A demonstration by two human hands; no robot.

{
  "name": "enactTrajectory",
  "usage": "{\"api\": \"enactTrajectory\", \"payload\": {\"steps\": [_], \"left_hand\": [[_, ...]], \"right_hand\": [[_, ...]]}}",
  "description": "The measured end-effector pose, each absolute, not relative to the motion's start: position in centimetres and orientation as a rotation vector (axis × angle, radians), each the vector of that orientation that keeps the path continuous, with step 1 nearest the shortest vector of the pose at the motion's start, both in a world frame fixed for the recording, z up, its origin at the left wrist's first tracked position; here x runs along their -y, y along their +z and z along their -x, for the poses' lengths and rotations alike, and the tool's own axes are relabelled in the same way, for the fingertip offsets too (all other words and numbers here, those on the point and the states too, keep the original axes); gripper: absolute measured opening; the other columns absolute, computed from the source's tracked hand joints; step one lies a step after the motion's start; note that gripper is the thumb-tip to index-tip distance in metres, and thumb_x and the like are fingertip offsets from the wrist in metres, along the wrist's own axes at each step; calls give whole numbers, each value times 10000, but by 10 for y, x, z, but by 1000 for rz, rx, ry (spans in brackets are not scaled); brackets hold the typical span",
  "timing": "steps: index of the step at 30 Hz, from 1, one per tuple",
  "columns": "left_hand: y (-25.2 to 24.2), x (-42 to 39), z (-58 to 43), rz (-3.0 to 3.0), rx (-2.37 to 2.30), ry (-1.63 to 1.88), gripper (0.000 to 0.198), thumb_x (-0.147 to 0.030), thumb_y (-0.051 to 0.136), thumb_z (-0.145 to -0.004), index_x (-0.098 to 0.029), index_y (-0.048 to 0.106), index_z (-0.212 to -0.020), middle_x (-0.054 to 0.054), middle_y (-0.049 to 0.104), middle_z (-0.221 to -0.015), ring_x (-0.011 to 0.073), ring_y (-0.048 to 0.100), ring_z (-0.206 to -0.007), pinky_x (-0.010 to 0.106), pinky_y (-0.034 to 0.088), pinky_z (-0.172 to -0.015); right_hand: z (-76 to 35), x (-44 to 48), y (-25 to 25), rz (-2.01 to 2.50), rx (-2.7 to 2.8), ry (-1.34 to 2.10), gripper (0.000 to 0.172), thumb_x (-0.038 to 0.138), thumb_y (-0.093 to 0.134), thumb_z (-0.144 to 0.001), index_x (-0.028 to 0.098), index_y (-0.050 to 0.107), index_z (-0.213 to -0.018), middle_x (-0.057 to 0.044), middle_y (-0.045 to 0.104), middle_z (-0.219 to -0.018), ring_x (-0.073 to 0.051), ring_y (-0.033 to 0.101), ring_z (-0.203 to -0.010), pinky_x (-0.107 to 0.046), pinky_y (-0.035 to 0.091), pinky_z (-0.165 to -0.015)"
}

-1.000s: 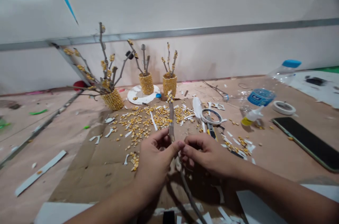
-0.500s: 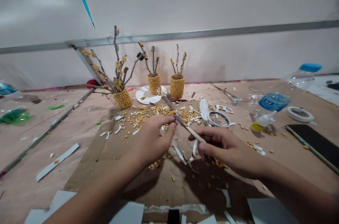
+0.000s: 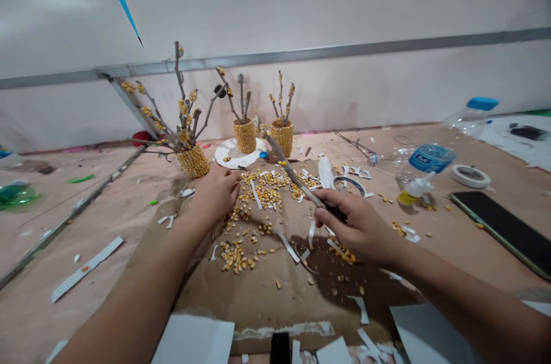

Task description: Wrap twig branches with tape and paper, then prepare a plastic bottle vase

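My right hand (image 3: pixel 353 226) is closed around the lower end of a grey twig (image 3: pixel 293 175), which slants up and left with a few corn kernels stuck along it. Over the cardboard sheet (image 3: pixel 253 301), my left hand (image 3: pixel 215 192) is lowered at the left edge of a scatter of loose corn kernels (image 3: pixel 269 197). Its fingers are curled together, and what they hold, if anything, is hidden. Three kernel-covered pots stand behind: a left pot (image 3: pixel 193 162), a middle pot (image 3: pixel 245 136) and a right pot (image 3: pixel 282 140), each with twigs bearing kernels.
To the right are a glue bottle (image 3: pixel 414 190), a clear plastic bottle (image 3: pixel 430 158), a tape roll (image 3: pixel 470 176) and a phone (image 3: pixel 501 229). A white ring (image 3: pixel 224 156) lies by the middle pot. Paper strips are strewn about, one strip (image 3: pixel 88 269) at left. A white wall (image 3: pixel 365 88) rises behind.
My left hand has moved away from the twig, left and back to the kernels' edge. My right hand still holds the twig, now tilted more steeply. The whole view has shifted slightly.
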State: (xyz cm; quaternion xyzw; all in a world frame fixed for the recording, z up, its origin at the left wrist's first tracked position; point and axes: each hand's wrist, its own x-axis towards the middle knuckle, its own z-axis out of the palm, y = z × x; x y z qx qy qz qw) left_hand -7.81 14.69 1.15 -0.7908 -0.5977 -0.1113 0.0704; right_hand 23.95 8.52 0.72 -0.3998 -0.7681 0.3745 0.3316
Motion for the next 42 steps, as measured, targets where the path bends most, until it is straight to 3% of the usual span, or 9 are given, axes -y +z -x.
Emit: {"api": "enactTrajectory", "payload": {"steps": [3,7,11,16,19,22,26,36,42], "left_hand": [[0,-157,81,2471,1672,-247,215,-217,617,-901,-227,827,-946,141,751,-1054,336,638,-1071,457,496,-919],[-5,-162,83,2575,1546,-204,217,-149,630,-870,-259,817,-880,101,773,-993,323,623,-1068,505,430,-1003],[-3,-162,83,2589,1540,-290,180,-210,621,-903,-220,781,-820,120,777,-966,325,634,-1034,520,431,-1003],[11,-148,68,2544,1604,-607,185,-218,563,-937,-178,725,-858,85,761,-867,237,673,-858,364,527,-804],[22,-125,48,2504,1611,-840,179,-245,556,-975,-172,714,-930,35,749,-795,165,652,-676,280,514,-650],[30,-99,26,2487,1537,-1053,169,-282,598,-997,-182,725,-946,8,749,-762,126,632,-612,246,511,-609],[35,-79,9,2456,1258,-1403,29,-201,713,-950,-188,733,-933,0,777,-784,111,663,-631,238,534,-626],[31,-77,9,2390,1052,-1203,66,-115,708,-949,-161,708,-996,40,800,-849,154,743,-773,283,581,-743],[31,-77,10,2358,963,-1059,80,-110,685,-954,-164,701,-1012,58,803,-848,180,750,-745,294,567,-673]], "right_hand": [[-238,-84,1,1090,2172,690,245,272,499,-1013,160,669,-1150,-57,712,-814,-190,623,-703,-319,452,-667],[-237,-83,-2,1104,2251,605,307,256,483,-1016,152,661,-1244,-114,781,-977,-222,707,-813,-330,488,-722],[-238,-84,-2,1130,2240,591,288,253,468,-1019,174,668,-1211,-113,791,-1003,-229,718,-844,-333,488,-743],[-237,-83,1,1253,2179,586,282,326,470,-1045,165,666,-1169,-104,770,-942,-225,666,-790,-335,450,-719],[-236,-80,1,1309,2132,576,291,336,433,-1058,174,669,-1114,-74,742,-858,-205,624,-709,-322,413,-675],[-235,-77,0,1335,2094,583,275,336,446,-1055,181,671,-1087,-56,726,-814,-190,605,-667,-312,393,-655],[-232,-70,1,1325,2071,563,276,326,452,-1054,185,689,-1050,-52,729,-794,-187,620,-657,-307,386,-645],[-230,-65,-4,1289,2110,502,199,330,558,-1026,198,707,-1018,-47,766,-815,-171,627,-628,-301,385,-630],[-231,-65,-6,1304,2118,477,216,338,553,-1038,197,715,-1017,-51,776,-828,-180,647,-654,-307,391,-636]]}}
